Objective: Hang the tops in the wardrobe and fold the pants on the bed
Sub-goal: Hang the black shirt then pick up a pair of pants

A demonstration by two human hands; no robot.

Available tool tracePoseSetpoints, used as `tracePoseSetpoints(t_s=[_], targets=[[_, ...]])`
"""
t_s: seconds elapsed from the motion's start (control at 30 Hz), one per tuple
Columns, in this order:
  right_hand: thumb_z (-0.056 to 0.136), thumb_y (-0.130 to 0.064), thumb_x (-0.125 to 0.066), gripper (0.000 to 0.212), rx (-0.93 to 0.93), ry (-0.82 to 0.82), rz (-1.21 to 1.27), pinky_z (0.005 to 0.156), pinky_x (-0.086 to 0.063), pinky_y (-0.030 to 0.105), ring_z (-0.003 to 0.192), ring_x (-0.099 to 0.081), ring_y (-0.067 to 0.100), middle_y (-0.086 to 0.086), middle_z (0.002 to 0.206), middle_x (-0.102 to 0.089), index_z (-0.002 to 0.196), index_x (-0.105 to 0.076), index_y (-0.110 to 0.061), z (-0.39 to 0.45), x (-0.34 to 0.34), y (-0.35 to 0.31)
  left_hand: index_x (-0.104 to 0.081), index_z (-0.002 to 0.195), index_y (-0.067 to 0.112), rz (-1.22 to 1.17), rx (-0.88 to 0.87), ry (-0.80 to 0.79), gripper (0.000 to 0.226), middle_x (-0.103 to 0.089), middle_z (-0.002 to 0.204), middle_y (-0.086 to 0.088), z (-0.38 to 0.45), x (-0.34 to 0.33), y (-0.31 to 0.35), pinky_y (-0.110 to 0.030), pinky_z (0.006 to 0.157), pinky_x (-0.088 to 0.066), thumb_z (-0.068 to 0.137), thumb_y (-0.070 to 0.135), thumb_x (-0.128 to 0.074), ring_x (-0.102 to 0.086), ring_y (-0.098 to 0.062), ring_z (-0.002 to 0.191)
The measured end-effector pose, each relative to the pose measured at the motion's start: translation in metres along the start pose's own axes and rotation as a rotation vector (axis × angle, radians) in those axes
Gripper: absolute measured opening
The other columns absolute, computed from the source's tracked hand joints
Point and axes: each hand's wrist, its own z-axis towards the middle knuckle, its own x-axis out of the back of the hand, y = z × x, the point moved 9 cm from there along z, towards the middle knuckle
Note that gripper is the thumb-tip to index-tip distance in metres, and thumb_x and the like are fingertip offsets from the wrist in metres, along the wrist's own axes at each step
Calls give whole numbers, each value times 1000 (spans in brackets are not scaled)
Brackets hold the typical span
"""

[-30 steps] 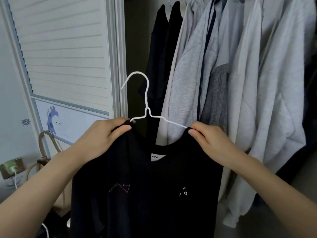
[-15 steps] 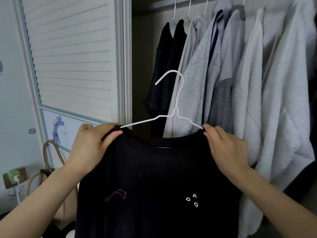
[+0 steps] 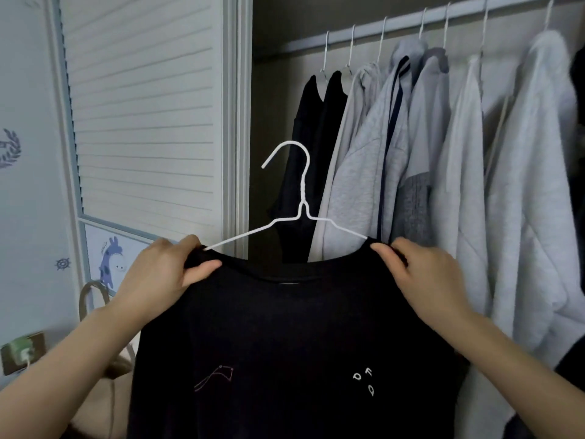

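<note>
A black top (image 3: 291,337) with small white and pink marks hangs on a white wire hanger (image 3: 300,201) that I hold up in front of the open wardrobe. My left hand (image 3: 164,274) pinches the top's left shoulder over the hanger's arm. My right hand (image 3: 421,274) pinches the right shoulder the same way. The hanger's hook stands free, below the wardrobe rail (image 3: 411,23) and in front of two black tops (image 3: 316,147) at the rail's left end.
Several grey and white tops (image 3: 474,185) hang on wire hangers along the rail. A slatted white wardrobe door (image 3: 142,106) stands to the left. A beige bag (image 3: 104,391) and a wall socket with a green plug (image 3: 22,353) sit low left.
Both hands have lifted the black top and hanger higher and to the right, toward the rail. The view has tilted up, so the rail and hanger hooks now show.
</note>
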Motion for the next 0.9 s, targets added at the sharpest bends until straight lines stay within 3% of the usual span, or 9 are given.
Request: tracePoseSetpoints(t_s=[0.07, 0.13, 0.2, 0.3, 0.4, 0.5, 0.67, 0.77, 0.9], targets=[[79, -66, -47, 64, -197, -329, 389, 46, -35, 19, 43, -45, 6, -7, 46, -47, 54, -51, -8, 12, -21, 16, -47, 65, 9, 16, 36, -12, 81, -45, 45, -9, 9, -4, -15, -30, 48, -33, 84, 82, -18, -48, -33, 52], [73, -66, -57, 58, -368, -631, 791, 56, -47, 16, 60, -64, 7, -2, 67, -69, 74, -72, -10, 12, -30, 19, -47, 69, 15, -10, 53, 3, 65, -45, 45, -5, 21, -8, -21, -29, 49, -26, 90, 73, -28, -48, -34, 51], [69, -57, -74, 48, -434, -743, 1067, 64, -54, 19, 76, -70, 13, 6, 87, -74, 91, -77, -13, 15, -21, 19, -42, 81, 27, -109, 102, -25, 40, -49, 51, 0, 34, -19, -21, -34, 54, -32, 94, 64, -34, -50, -31, 56], [59, -33, -88, 42, -512, -646, 1240, 66, -56, 21, 79, -72, 16, 11, 92, -74, 93, -77, -12, 32, 1, 35, -35, 92, 35, -319, 132, -65, 20, -55, 65, 4, 56, -34, -8, -37, 59, -39, 91, 55, -35, -54, -23, 62], [70, -18, -70, 26, -624, -476, 1315, 65, -57, 24, 80, -73, 19, 14, 93, -74, 94, -77, -10, 48, 32, 53, -39, 104, 37, -492, 145, -62, 7, -59, 88, 9, 90, -44, 9, -44, 83, -44, 99, 38, -43, -58, -23, 83], [82, -13, -55, 27, -631, -417, 1473, 70, -58, 27, 84, -73, 20, 13, 93, -74, 97, -76, -6, 58, 61, 49, -42, 131, 30, -549, 131, -79, 30, -57, 123, 10, 125, -55, 26, -45, 109, -34, 101, 35, -42, -52, -12, 117], [73, -15, -65, 27, -534, -337, 1536, 74, -57, 29, 90, -72, 21, 11, 96, -74, 95, -77, -7, 81, 99, 24, -21, 154, 22, -816, 288, -191, 68, -34, 154, 5, 157, -93, 35, -23, 107, -24, 97, 55, -37, -34, -9, 138], [76, -15, -64, 24, -580, -277, 1488, 77, -58, 32, 87, -72, 23, 12, 93, -74, 93, -77, -6, 96, 94, 13, -13, 156, 26, -933, 445, -186, 74, -25, 160, 3, 169, -110, 23, -24, 107, -21, 95, 63, -34, -29, -16, 144], [78, -16, -65, 16, -595, -257, 1404, 66, -58, 28, 73, -72, 20, 9, 81, -73, 84, -77, -7, 117, 75, -14, -18, 156, 23, -1012, 508, -211, 74, -25, 160, 0, 186, -117, 17, -32, 115, -24, 96, 62, -37, -30, -20, 144]])
